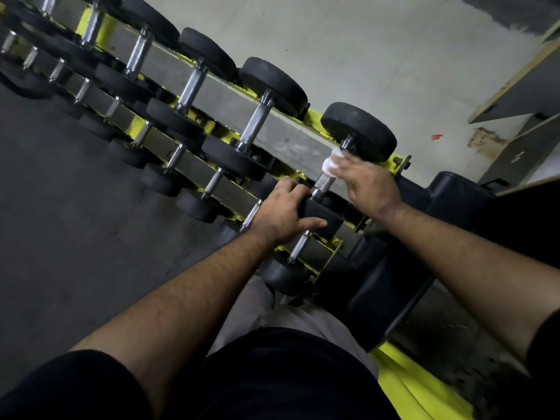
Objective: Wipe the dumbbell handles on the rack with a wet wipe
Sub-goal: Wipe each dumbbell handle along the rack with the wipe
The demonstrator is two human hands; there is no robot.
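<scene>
No words, numbers or brand names can be read here. The black ends of the dumbbells (359,130) and the yellow rack (315,115) are too dark and blurry to show any.

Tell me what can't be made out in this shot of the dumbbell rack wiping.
- Head view: the right hand covers most of the wet wipe and the handle beneath it.
- Head view: the left hand hides part of the near dumbbell head.
- Head view: the far dumbbells are cut off by the top-left edge.
- Weight markings: too dark to read.
</scene>
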